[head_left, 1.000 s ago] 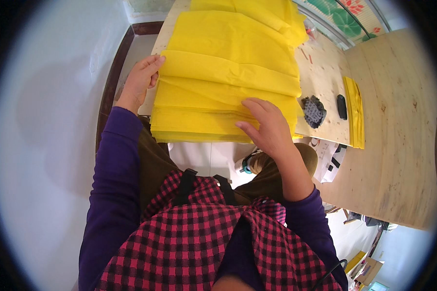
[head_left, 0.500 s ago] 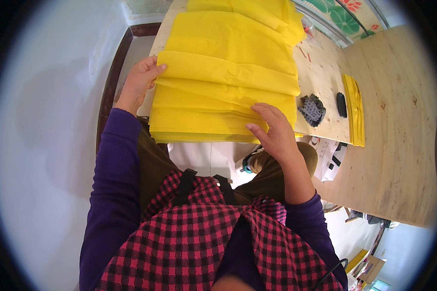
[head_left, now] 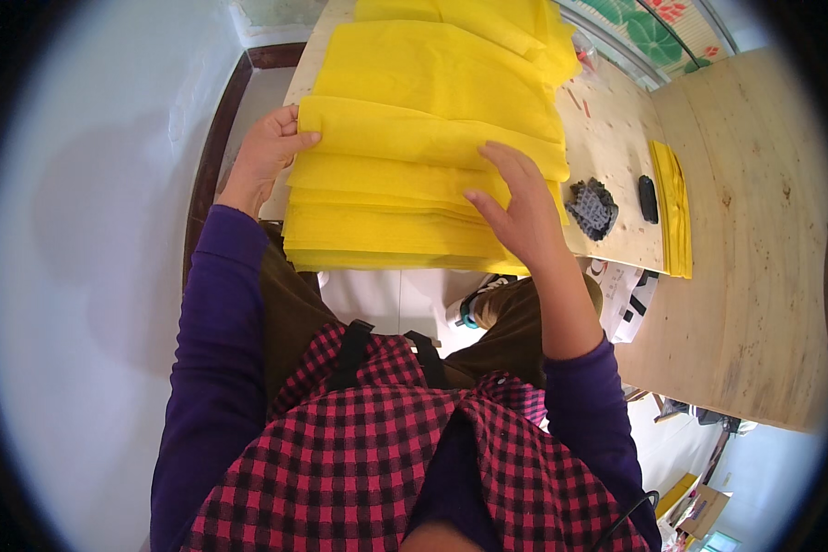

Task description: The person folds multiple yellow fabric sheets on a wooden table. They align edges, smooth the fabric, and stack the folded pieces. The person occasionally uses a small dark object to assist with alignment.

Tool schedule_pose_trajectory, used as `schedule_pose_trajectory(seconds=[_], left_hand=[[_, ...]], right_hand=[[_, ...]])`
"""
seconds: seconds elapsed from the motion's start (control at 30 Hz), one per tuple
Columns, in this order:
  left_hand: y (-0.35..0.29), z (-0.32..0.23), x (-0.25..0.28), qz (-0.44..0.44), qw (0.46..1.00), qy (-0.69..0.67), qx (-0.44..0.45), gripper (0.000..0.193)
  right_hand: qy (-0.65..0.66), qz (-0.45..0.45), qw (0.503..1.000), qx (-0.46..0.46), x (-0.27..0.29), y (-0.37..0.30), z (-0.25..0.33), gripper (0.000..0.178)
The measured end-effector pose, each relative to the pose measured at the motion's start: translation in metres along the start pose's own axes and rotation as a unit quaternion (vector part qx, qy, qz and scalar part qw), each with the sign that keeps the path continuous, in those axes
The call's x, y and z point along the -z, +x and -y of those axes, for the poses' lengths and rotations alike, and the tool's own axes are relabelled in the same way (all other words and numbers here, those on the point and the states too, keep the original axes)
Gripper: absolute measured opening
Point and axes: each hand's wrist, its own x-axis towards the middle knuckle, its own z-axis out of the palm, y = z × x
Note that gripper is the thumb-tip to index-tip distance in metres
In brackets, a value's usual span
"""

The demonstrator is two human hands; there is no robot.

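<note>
Our right hand (head_left: pixel 524 207) now sits farther up the yellow sheets (head_left: pixel 432 69), its fingertips at the broad fold (head_left: pixel 386 129) rather than over the creases nearer us. We pinch the fold's left edge in the closed fingers of our left hand (head_left: pixel 265 158), apparently to keep it lined up; our right fingers spread open, perhaps to smooth it, though we cannot tell how firmly they press. The sheets lie layered on the worktop (head_left: pixel 607 120), and our left thumb rests slightly nearer us than earlier.

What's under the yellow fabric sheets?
Around the yellow fabric sheets, a pale wooden tabletop shows to the right and at upper left. Whatever lies directly beneath them is covered, so not visible.
</note>
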Motion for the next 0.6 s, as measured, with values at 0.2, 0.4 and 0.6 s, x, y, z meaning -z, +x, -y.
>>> schedule_pose_trajectory(seconds=[0.2,0.4,0.6], left_hand=[[0.002,0.003,0.002,0.002,1.000,0.009,-0.009,0.040],[0.000,0.001,0.005,-0.005,0.997,0.070,-0.007,0.032],[0.000,0.001,0.006,-0.042,0.999,-0.002,0.016,0.024]], right_hand=[[-0.080,0.003,0.996,0.044,-0.020,0.035,-0.004,0.056],[-0.090,0.055,0.994,0.029,-0.012,0.034,0.008,0.047],[-0.078,0.106,0.991,0.035,-0.003,0.006,0.023,0.041]])
